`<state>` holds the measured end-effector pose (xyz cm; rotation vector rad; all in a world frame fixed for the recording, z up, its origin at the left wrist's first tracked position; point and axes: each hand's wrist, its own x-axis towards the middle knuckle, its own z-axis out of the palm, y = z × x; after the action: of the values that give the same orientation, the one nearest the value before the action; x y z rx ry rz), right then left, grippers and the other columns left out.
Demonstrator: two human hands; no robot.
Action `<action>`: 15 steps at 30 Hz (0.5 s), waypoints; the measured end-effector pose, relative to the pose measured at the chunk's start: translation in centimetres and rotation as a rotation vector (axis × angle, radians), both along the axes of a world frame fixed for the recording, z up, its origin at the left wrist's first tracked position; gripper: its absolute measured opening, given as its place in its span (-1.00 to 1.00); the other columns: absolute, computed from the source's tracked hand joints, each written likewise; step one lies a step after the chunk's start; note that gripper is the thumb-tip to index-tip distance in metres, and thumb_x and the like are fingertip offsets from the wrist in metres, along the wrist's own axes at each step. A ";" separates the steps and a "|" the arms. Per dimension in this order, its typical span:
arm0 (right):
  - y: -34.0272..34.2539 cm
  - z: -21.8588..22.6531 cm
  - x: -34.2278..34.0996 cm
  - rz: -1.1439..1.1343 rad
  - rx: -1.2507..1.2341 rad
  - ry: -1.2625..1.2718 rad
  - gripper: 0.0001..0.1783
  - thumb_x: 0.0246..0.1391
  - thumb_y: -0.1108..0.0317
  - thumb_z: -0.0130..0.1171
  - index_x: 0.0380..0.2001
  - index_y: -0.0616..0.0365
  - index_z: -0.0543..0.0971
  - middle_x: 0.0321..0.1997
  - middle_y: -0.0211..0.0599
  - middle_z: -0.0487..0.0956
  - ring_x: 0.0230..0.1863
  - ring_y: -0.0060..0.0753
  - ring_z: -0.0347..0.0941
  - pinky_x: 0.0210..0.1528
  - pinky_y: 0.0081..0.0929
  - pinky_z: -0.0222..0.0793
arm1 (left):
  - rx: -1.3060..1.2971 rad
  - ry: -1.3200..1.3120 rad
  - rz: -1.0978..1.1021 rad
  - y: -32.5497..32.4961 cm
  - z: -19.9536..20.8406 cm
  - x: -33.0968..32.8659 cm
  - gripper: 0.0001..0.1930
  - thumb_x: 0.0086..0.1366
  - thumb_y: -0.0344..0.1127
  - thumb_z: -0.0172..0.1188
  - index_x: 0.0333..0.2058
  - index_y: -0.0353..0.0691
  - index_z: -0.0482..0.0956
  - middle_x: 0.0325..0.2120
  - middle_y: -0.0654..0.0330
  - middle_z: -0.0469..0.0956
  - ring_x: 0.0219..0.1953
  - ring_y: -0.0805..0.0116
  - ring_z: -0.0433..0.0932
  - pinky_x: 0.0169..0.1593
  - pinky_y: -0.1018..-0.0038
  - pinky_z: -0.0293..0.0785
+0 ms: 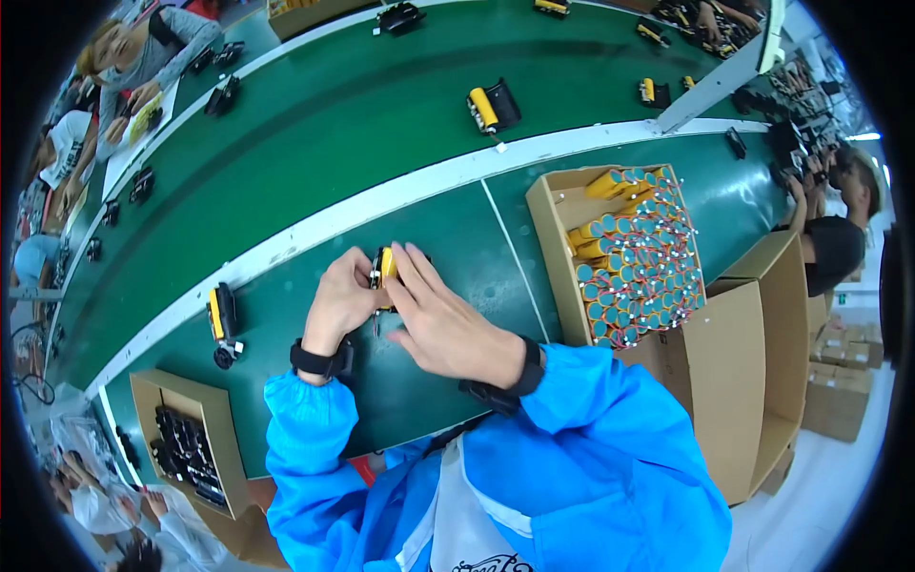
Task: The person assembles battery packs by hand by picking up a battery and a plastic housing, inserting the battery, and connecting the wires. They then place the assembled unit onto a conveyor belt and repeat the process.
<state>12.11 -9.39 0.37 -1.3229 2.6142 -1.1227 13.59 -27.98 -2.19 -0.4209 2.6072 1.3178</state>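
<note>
text: dark script lettering (491,565) | on: wearer's grey shirt front (456,529) | state: cut off by lower edge

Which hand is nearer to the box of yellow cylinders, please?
Right: the right hand is left of the box of yellow cylinders; the left hand is farther left of it.

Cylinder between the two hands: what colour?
The cylinder is yellow where it shows; best seen in the head view.

Bright light — strongly curved edges
</note>
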 end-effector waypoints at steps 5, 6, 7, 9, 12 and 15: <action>7.7 8.4 -3.3 -0.206 0.114 -0.129 -0.70 -0.03 0.43 0.29 -0.17 0.23 0.60 -0.27 -0.01 0.63 -0.18 0.01 0.57 -0.11 -0.19 0.49 | -0.086 -0.086 -0.062 -1.2 2.3 -1.5 -0.65 -0.07 -0.24 0.50 -0.52 -0.26 0.46 -0.67 0.27 0.45 -0.64 0.47 0.45 -0.57 0.50 0.33; 8.9 8.7 -4.8 -0.231 0.144 -0.093 -0.71 -0.01 0.44 0.26 -0.17 0.27 0.59 -0.28 0.02 0.63 -0.19 -0.01 0.58 -0.12 -0.23 0.48 | -0.126 -0.136 -0.061 -2.2 2.5 -1.4 -0.65 -0.06 -0.22 0.50 -0.53 -0.27 0.48 -0.68 0.26 0.47 -0.64 0.48 0.46 -0.57 0.52 0.35; 11.1 9.1 -6.2 -0.297 0.201 -0.081 -0.72 0.00 0.45 0.25 -0.17 0.30 0.59 -0.27 0.01 0.64 -0.19 -0.01 0.59 -0.13 -0.25 0.49 | -0.038 -0.139 -0.053 -2.4 3.2 -2.8 -0.64 -0.04 -0.15 0.47 -0.56 -0.33 0.53 -0.69 0.19 0.51 -0.64 0.40 0.51 -0.54 0.47 0.40; 14.5 8.6 -9.2 -0.350 0.323 -0.020 -0.72 0.00 0.47 0.22 -0.18 0.33 0.58 -0.27 0.00 0.64 -0.23 -0.03 0.60 -0.18 -0.29 0.49 | 0.071 -0.087 0.010 -3.4 3.3 -6.4 -0.57 -0.02 -0.05 0.42 -0.59 -0.40 0.58 -0.71 0.11 0.56 -0.66 0.29 0.57 -0.50 0.41 0.48; 15.8 5.7 -12.8 -0.286 0.369 -0.090 -0.76 0.00 0.48 0.21 -0.22 0.33 0.58 -0.33 0.01 0.63 -0.31 -0.09 0.60 -0.22 -0.33 0.49 | -0.107 -0.068 0.146 -5.4 2.7 -12.1 -0.56 0.04 -0.06 0.41 -0.46 -0.43 0.59 -0.66 0.13 0.58 -0.70 0.39 0.53 -0.54 0.48 0.47; 13.5 4.5 -13.9 -0.204 0.380 -0.185 -0.83 0.00 0.48 0.21 -0.31 0.32 0.61 -0.42 -0.01 0.63 -0.40 -0.17 0.59 -0.26 -0.38 0.48 | -0.193 0.035 0.255 -8.0 0.3 -14.4 -0.55 0.07 -0.02 0.38 -0.43 -0.41 0.63 -0.60 0.10 0.62 -0.64 0.36 0.59 -0.48 0.48 0.52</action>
<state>-1.75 4.07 4.90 -0.8542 2.6862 -0.6720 -0.80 -35.95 -1.93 -0.7911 2.7953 1.1527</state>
